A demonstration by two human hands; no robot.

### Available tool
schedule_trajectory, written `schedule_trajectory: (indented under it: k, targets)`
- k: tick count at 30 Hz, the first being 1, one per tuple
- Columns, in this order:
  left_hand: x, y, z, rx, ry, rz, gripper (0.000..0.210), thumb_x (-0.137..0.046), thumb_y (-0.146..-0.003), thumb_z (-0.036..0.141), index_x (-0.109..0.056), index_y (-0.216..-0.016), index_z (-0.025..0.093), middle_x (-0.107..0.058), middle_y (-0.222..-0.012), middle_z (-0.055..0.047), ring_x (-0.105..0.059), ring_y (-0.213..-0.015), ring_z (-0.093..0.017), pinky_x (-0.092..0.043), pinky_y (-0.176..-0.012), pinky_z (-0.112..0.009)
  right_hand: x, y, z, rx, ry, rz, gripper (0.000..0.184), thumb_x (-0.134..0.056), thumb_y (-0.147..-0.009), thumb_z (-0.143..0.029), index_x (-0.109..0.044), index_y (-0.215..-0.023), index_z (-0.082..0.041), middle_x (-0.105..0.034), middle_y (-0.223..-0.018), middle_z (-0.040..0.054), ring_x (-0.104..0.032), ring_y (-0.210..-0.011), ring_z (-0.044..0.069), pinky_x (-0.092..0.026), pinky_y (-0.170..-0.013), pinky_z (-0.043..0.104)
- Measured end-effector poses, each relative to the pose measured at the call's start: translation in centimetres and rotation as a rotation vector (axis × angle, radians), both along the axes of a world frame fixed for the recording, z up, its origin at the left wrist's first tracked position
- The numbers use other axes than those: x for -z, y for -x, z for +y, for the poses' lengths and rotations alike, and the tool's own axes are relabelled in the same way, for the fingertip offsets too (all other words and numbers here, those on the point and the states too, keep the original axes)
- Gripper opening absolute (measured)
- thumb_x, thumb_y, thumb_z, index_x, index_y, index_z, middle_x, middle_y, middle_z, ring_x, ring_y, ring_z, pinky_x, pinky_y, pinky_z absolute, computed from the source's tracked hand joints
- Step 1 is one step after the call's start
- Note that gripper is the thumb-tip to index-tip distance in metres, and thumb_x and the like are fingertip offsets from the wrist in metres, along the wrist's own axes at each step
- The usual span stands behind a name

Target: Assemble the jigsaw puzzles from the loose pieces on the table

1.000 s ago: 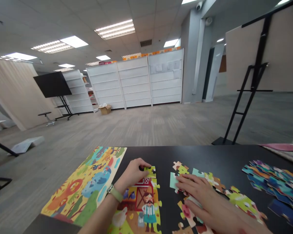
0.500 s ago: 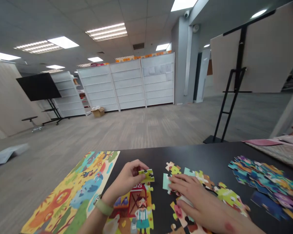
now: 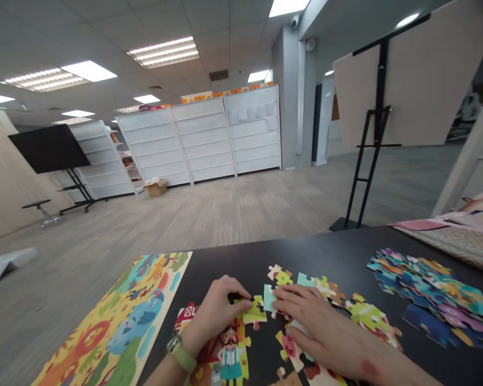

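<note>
My left hand pinches a yellow-green jigsaw piece between thumb and fingers, over the right edge of a joined puzzle section with a red barn and a mustached figure. My right hand lies flat with fingers stretched over loose jigsaw pieces. Its fingertips rest at a light blue piece, close to the held one. A pink-patterned piece sits under and beside its thumb. Part of the joined section is hidden by my left hand.
A yellow picture sheet with animals lies on the left of the black table. More loose pieces lie beyond my right wrist. A heap of blue and purple pieces is at the right, near a patterned cloth item.
My left hand has moved right with the yellow-green piece, now beside the light blue piece and turned differently. My right hand stays on the loose pieces. The camera view has shifted slightly.
</note>
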State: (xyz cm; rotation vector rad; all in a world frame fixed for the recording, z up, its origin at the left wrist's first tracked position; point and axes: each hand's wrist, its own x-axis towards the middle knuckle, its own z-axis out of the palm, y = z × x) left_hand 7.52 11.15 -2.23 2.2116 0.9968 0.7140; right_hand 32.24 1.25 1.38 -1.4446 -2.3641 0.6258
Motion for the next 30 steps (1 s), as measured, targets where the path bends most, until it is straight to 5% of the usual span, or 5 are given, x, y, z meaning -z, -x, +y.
schedule_trajectory:
  k: [5,12,18,23,30]
  targets:
    - [-1.0,1.1,0.2,0.029,-0.007,-0.018,0.025,-0.05,-0.097,0.031,-0.073,-0.095,0.022,-0.071,-0.101,-0.006,-0.065,-0.093,-0.02,-0.049,-0.085,-0.029,0.1,-0.1,0.1,-0.002,-0.001,-0.011,0.042,-0.047,-0.096,-0.033,-0.06,-0.136,-0.029,-0.054,-0.148,0.0052,-0.039,-0.141,0.031,-0.031,-0.114,0.051]
    - [-1.0,1.4,-1.0,0.1,-0.084,0.148,0.041,-0.086,-0.068,0.031,-0.071,-0.106,0.026,-0.064,-0.11,-0.004,-0.058,-0.1,-0.025,-0.045,-0.09,-0.033,-0.4,-0.1,0.1,-0.01,-0.021,-0.021,0.038,-0.048,-0.094,-0.028,-0.063,-0.129,-0.028,-0.059,-0.143,0.0049,-0.042,-0.138,0.03,-0.033,-0.112,0.049]
    - [-0.5,1.1,-0.6,0.077,-0.022,0.119,0.02,-0.078,-0.077,0.025,-0.068,-0.094,0.024,-0.067,-0.095,0.0,-0.06,-0.088,-0.02,-0.044,-0.081,-0.028,-0.5,-0.8,0.0,0.027,-0.112,-0.011,0.028,-0.049,-0.092,-0.021,-0.069,-0.111,-0.024,-0.071,-0.118,0.0062,-0.056,-0.119,0.028,-0.042,-0.103,0.043]
    - [-0.3,1.1,0.4,0.119,-0.033,0.078,0.016,-0.067,-0.088,0.036,-0.066,-0.082,0.022,-0.067,-0.088,-0.002,-0.062,-0.082,-0.02,-0.045,-0.075,-0.027,-1.0,-3.2,0.7,0.203,-0.211,0.103,0.039,-0.032,-0.102,-0.023,-0.062,-0.127,-0.021,-0.069,-0.122,0.0084,-0.061,-0.113,0.022,-0.045,-0.1,0.035]
    - [0.7,2.8,2.6,-0.152,-0.22,0.059,0.033,-0.056,-0.093,0.049,-0.071,-0.079,0.023,-0.07,-0.087,-0.003,-0.062,-0.07,-0.02,-0.046,-0.064,-0.028,-2.0,-7.6,2.0,0.426,-0.227,0.072,0.034,-0.038,-0.094,-0.014,-0.068,-0.11,-0.02,-0.074,-0.092,0.0032,-0.068,-0.083,0.019,-0.047,-0.074,0.029]
